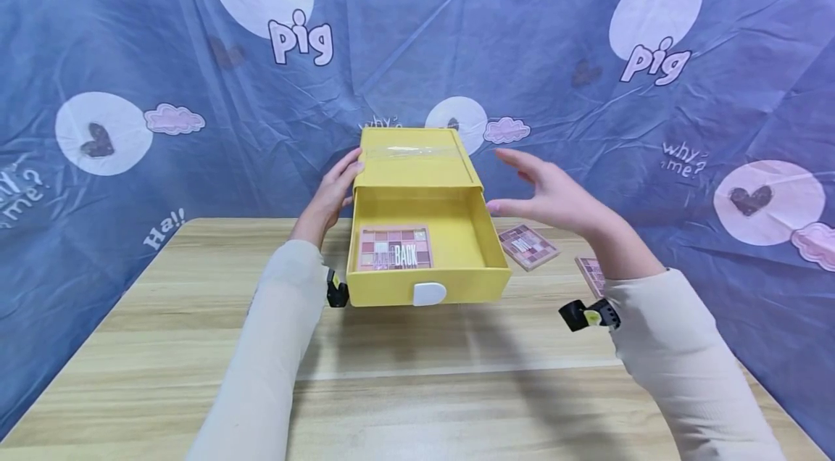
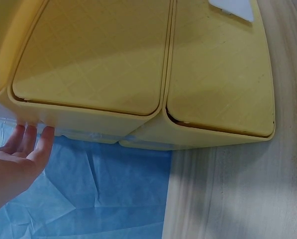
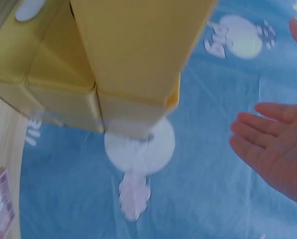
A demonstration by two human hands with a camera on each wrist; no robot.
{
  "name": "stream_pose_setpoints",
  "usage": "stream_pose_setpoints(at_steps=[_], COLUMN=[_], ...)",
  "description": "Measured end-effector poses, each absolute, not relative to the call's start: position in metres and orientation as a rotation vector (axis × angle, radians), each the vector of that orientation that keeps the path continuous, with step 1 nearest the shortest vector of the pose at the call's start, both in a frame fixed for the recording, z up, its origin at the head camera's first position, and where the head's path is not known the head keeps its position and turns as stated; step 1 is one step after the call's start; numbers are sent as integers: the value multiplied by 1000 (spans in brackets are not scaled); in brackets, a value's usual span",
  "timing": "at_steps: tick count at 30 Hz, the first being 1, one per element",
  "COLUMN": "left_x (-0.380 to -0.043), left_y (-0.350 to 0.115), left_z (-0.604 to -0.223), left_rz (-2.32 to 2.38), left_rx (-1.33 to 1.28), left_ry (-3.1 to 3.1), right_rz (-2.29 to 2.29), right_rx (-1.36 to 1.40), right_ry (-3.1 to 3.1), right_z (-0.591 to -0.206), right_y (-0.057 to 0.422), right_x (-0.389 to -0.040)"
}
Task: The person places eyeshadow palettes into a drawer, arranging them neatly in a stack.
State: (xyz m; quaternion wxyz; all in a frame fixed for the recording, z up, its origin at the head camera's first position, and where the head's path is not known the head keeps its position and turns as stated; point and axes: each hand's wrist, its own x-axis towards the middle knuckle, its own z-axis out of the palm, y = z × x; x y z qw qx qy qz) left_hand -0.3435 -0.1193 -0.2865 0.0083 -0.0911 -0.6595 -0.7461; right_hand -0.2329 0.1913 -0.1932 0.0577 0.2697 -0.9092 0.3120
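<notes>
A yellow drawer unit stands on the table, its top drawer pulled out towards me. Inside that drawer an eyeshadow palette leans at the left, showing its pink and brown squares. My left hand rests its fingers against the unit's left side; in the left wrist view the left hand touches the side wall with extended fingertips. Off the unit's right side, my right hand hovers with thumb and fingers spread. The right wrist view shows the right hand holding nothing.
Right of the unit, one palette lies on the wooden table. Another palette is partly hidden behind my right wrist. Lower drawer fronts show in the left wrist view. A blue printed cloth hangs behind.
</notes>
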Motion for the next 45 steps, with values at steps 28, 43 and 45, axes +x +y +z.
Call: stream_pose_setpoints(at_steps=[28, 43, 45], left_x=[-344, -345, -345], left_y=[-120, -121, -121], left_z=[-289, -288, -288], left_rz=[-2326, -2302, -2297], left_rx=[-282, -281, -284], left_ry=[-2053, -2064, -2068], right_rz=[1236, 1268, 1279], right_rx=[40, 1, -8], right_ry=[-2696, -2848, -2854], right_z=[-296, -349, -355], right_y=[277, 288, 290], right_x=[-294, -308, -309])
